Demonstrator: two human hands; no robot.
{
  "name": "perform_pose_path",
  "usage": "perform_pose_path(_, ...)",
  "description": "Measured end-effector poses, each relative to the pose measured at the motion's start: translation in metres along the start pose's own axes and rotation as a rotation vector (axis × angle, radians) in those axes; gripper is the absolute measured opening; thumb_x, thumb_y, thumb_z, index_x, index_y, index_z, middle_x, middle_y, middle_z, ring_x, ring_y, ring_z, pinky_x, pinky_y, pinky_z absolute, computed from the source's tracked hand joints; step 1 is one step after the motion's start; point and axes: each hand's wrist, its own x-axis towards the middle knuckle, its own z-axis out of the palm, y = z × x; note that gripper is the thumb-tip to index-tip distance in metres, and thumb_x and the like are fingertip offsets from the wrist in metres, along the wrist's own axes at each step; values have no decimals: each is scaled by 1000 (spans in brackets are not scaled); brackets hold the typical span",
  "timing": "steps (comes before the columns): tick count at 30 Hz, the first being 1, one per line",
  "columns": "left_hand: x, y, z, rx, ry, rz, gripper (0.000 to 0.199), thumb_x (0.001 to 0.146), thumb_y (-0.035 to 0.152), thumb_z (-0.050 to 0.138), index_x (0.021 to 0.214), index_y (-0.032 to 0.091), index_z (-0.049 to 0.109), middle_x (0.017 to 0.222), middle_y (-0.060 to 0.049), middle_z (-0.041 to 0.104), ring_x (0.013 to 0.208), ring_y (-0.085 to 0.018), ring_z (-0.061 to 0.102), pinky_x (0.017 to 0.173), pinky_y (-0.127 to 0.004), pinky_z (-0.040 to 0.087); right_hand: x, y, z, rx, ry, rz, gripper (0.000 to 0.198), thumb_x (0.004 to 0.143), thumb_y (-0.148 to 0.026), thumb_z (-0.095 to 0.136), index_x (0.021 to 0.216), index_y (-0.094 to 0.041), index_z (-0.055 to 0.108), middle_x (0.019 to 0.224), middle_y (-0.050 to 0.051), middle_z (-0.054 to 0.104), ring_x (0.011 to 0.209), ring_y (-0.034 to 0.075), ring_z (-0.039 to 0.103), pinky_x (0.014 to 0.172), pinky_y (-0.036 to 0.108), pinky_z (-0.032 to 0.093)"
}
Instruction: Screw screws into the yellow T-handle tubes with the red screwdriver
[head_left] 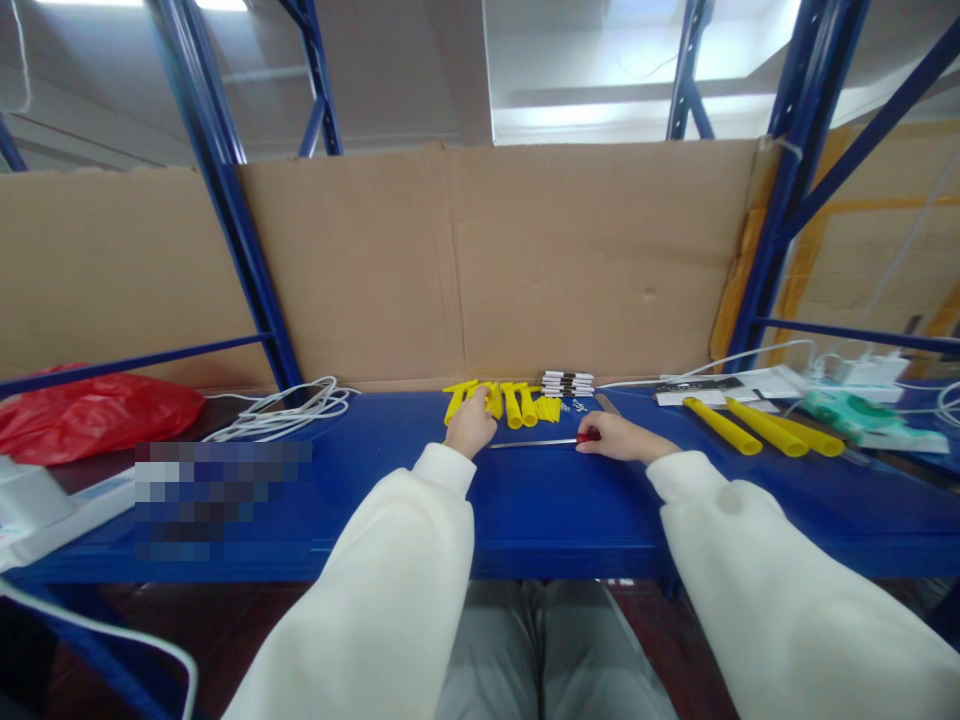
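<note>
My right hand [604, 437] is closed around the red handle of a screwdriver [532, 443]. Its long thin metal shaft points left, low over the blue tabletop. My left hand [471, 424] is at the left part of a row of yellow T-shaped plastic pieces [513, 408], its fingers closed on one of them; most of that piece is hidden under the hand. Right of the row are small flat yellow pieces [550, 410] and a stack of white strips with dark bands [568, 384]. Tiny metallic bits [579, 406] lie by the stack.
Yellow tapered tubes [724, 427] lie on the right, near white boards [765, 383] and a green-and-white packet [851, 412]. Coiled white cable [300, 408], a red plastic bag [97, 410] and a power strip [82, 510] are on the left. Cardboard [525, 260] stands behind the blue table [390, 500].
</note>
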Motion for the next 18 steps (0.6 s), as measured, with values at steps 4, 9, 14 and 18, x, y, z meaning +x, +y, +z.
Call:
perform_pose_path(4, -2, 2, -1, 8, -4, 11, 43, 90, 8, 53, 131, 23, 58, 126, -10, 72, 122, -22, 65, 103, -33, 48, 8, -7, 6, 0, 19, -3, 15, 81, -30, 75, 91, -20, 73, 100, 9, 73, 96, 24, 68, 89, 36, 53)
perform_pose_path(9, -3, 3, -1, -1, -9, 29, 43, 90, 8, 52, 131, 22, 56, 125, -11, 72, 121, -23, 66, 102, -33, 49, 37, -44, 18, -7, 184, -128, 21, 87, -35, 70, 105, -23, 71, 119, 10, 72, 116, 28, 63, 100, 43, 47)
perform_pose_path(14, -3, 4, -2, 5, -8, 41, 39, 91, 9, 51, 128, 21, 58, 122, -12, 72, 116, -26, 68, 97, -36, 51, 72, -90, 28, 51, 182, -90, 21, 93, -36, 62, 102, -19, 71, 116, 13, 72, 111, 29, 65, 94, 41, 49)
perform_pose_path(18, -3, 5, -3, -12, 14, 46, 38, 90, 8, 51, 124, 22, 58, 121, -12, 72, 116, -26, 68, 96, -37, 52, 84, -103, 33, 80, 254, -39, 19, 98, -29, 53, 100, -18, 68, 116, 14, 71, 112, 29, 64, 95, 43, 46)
